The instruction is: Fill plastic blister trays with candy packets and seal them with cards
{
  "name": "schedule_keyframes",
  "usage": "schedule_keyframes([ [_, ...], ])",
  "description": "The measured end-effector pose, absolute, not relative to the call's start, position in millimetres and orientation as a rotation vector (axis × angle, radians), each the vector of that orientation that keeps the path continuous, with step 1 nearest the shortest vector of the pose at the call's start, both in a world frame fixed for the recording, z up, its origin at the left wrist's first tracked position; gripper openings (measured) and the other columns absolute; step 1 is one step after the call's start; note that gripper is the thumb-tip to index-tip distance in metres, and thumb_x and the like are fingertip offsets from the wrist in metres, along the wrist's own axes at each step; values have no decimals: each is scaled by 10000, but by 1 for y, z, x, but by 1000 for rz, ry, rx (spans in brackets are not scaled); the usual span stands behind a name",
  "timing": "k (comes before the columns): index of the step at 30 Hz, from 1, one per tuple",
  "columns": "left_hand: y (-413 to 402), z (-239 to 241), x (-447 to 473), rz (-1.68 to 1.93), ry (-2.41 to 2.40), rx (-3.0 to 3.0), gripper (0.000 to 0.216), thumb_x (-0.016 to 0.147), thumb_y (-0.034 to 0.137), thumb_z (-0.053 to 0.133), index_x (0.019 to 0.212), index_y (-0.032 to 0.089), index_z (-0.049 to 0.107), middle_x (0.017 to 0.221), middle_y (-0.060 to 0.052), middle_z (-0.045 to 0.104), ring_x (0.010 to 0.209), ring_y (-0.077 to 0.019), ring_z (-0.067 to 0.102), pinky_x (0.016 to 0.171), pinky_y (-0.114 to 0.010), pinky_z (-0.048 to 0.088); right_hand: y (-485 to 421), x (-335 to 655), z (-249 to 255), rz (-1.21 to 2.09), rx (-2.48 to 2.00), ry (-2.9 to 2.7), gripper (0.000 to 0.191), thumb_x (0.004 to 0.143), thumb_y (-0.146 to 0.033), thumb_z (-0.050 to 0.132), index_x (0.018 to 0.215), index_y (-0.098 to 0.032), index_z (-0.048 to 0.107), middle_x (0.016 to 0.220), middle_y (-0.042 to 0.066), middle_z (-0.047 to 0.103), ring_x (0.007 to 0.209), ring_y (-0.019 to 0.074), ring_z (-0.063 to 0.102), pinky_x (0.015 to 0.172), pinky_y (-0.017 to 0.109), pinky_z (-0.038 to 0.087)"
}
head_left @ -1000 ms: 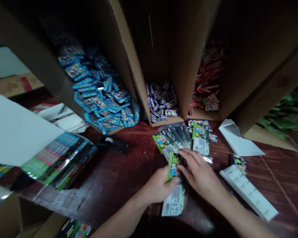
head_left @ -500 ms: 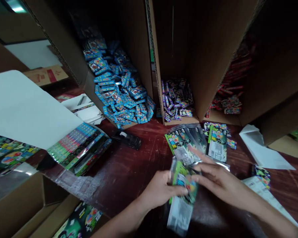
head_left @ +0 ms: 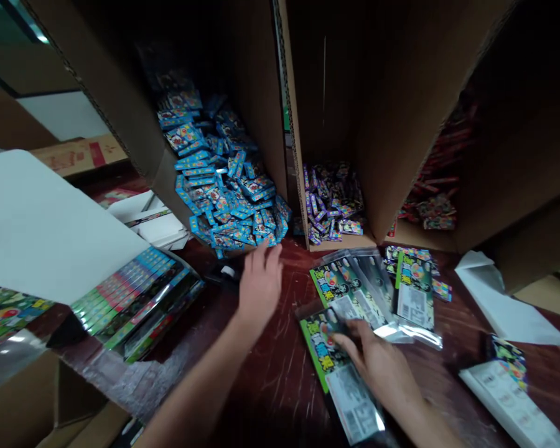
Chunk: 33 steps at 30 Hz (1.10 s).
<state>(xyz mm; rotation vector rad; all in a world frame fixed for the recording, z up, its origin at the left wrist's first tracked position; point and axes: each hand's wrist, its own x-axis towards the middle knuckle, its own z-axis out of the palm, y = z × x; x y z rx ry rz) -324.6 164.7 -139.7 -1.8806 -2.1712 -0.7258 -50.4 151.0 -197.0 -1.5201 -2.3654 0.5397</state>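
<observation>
At the left carton's [head_left: 116,118] front edge, beside the blue packets [head_left: 228,199], the left hand [head_left: 260,286] seems to be reaching, empty, fingers loosely spread; contact is unclear. Taking a packet would call for a pinch. Rightward, over the table [head_left: 280,336], the green-edged printed pouch [head_left: 343,386] is pinched by the right hand's [head_left: 380,367] thumb and fingers.

At the left, a wide white flap [head_left: 51,230] slants down to a display box [head_left: 135,298] packed with green, pink and blue rows, and white cards [head_left: 164,231] lie piled just behind it. Farther back is a carton [head_left: 77,155] with a red band, while a brown box [head_left: 16,398] stands in the lower left corner beside wrinkled clear film [head_left: 142,381]. On the right, folded white paper [head_left: 508,305] lies near a pale printed strip [head_left: 518,404].
</observation>
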Motion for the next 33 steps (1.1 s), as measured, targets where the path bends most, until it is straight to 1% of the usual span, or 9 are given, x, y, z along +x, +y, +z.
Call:
schedule_keyframes([
  [2,210,-124,-361,-215,-2167,-1849,485,991,147,313,1426,136,527,1518,-219,448,1307,-374,488,1038,-517,447,188,-56,-175,309,-1378,-2341,476,1016,-567,457,1276,-177,539,1151,140,724,1047,320,695,863,430,563],
  [4,242,-119,-385,-101,-2156,-1876,496,963,120,316,1391,114,567,1487,-246,485,1250,-402,521,964,-527,476,230,-70,-156,92,-1295,-2377,460,1022,-497,489,1325,-155,538,1232,152,674,1142,322,613,971,446,511],
  [10,265,-131,-403,49,-2114,-1950,526,922,76,300,1371,23,570,1292,-316,610,1017,-393,660,806,-488,517,330,-145,-154,25,-1279,-2453,406,940,-448,662,1243,-182,618,1230,131,635,1164,299,525,946,400,482],
  [14,252,-114,-402,101,-2089,-1953,528,953,106,275,1379,76,585,1272,-282,636,1039,-388,670,823,-474,517,340,-161,-156,43,-1243,-2456,241,1015,-343,550,1149,-189,678,1151,115,671,1122,274,548,942,382,455],
  [18,218,-80,-379,-114,-2155,-1947,500,1009,289,345,1470,161,490,1138,-178,709,1008,-350,690,848,-437,519,293,-101,-146,54,-1243,-2398,356,1076,-334,397,1303,-208,640,1187,111,676,1099,260,568,954,382,437],
  [23,173,-83,-306,-850,-2349,-2731,465,973,386,481,1411,245,550,1095,-36,748,884,-195,712,845,-314,552,162,30,-158,-43,-1202,-2406,297,1040,-289,519,1296,-248,662,1080,78,714,934,238,601,824,376,437],
  [29,163,-139,-205,-752,-2334,-3402,449,937,360,489,1335,215,639,1150,-63,756,865,-178,710,813,-325,567,36,113,-181,196,-1411,-2572,189,1025,-287,554,1123,-219,701,978,68,719,868,228,619,771,376,431],
  [31,167,-153,-180,-605,-2290,-3535,466,935,355,482,1357,218,625,1124,-64,762,818,-175,709,777,-316,569,31,124,-183,358,-1478,-2506,386,981,-414,621,1309,-211,619,1200,117,685,1036,273,614,868,414,469],
  [33,171,-162,-161,-406,-2249,-3621,476,937,347,473,1373,217,614,1127,-69,760,819,-184,712,754,-304,566,40,132,-181,500,-1498,-2461,791,901,-501,701,1551,-202,364,1480,164,518,1273,332,511,1013,479,448],
])
